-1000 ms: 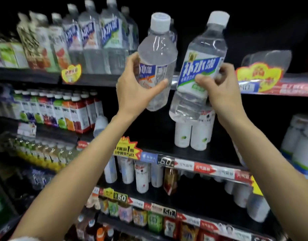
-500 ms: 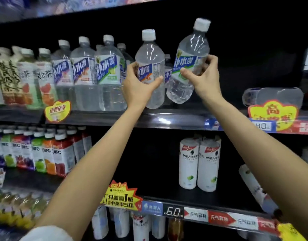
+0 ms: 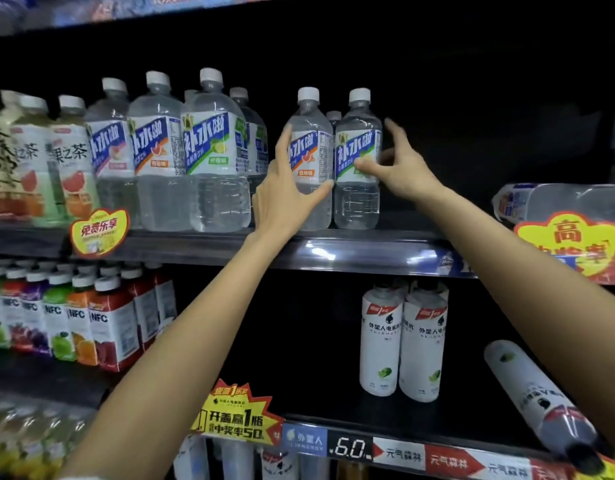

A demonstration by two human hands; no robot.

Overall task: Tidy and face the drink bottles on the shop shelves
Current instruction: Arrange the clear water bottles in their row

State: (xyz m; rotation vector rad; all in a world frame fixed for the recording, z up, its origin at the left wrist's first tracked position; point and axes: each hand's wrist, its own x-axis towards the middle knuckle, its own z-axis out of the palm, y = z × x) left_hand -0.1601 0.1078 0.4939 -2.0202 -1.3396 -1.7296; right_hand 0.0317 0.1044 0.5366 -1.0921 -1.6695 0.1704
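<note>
Two clear drink bottles with white caps stand upright, side by side, at the front of the upper shelf (image 3: 351, 249). My left hand (image 3: 282, 202) grips the orange-label bottle (image 3: 311, 140), with fingers up its left side and the thumb across the front. My right hand (image 3: 401, 168) holds the green-label bottle (image 3: 356, 199): the thumb presses on the label, a curled finger sits at its right side, and the index finger sticks up. Both labels face forward. A third cap shows behind them.
Larger clear bottles (image 3: 212, 157) and tea bottles (image 3: 67, 161) fill the shelf to the left. A clear bottle (image 3: 555, 199) lies on its side at right. Below stand NFC juice bottles (image 3: 108, 323) and white bottles (image 3: 401, 344); one white bottle (image 3: 538, 400) has toppled.
Both bottles were held tilted in the air in front of the shelf. They now stand upright on the upper shelf, and my right fingers have loosened. The view has risen.
</note>
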